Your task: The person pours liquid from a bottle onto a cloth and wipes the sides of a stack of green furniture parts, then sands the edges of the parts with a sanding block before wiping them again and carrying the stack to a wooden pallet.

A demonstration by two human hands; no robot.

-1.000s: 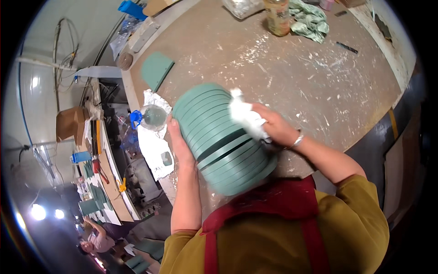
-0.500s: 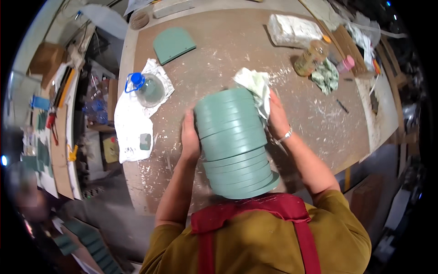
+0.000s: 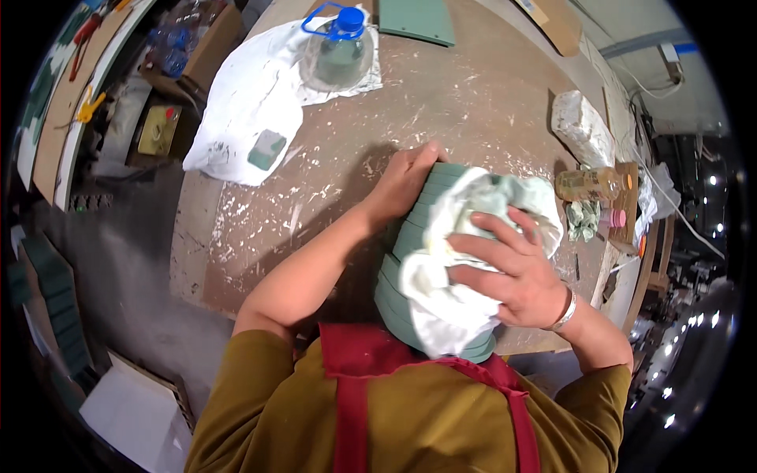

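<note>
At near edge of scuffed tabletop [image 3: 465, 87], spreading right hand [image 3: 512, 272] over crumpled white cloth [image 3: 441, 303] atop ribbed green panel stack [image 3: 412, 236], bracing left hand [image 3: 406, 177], grip unclear, against its far end, with blue-capped jug [image 3: 335, 59], contents indistinct, beyond.

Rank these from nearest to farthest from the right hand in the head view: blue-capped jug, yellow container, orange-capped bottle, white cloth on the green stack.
From the right hand:
1. White cloth: directly under the hand, over the green stack.
2. Orange-capped bottle: up and to the right.
3. Blue-capped jug: up and to the left.
4. Yellow container: far left.
</note>
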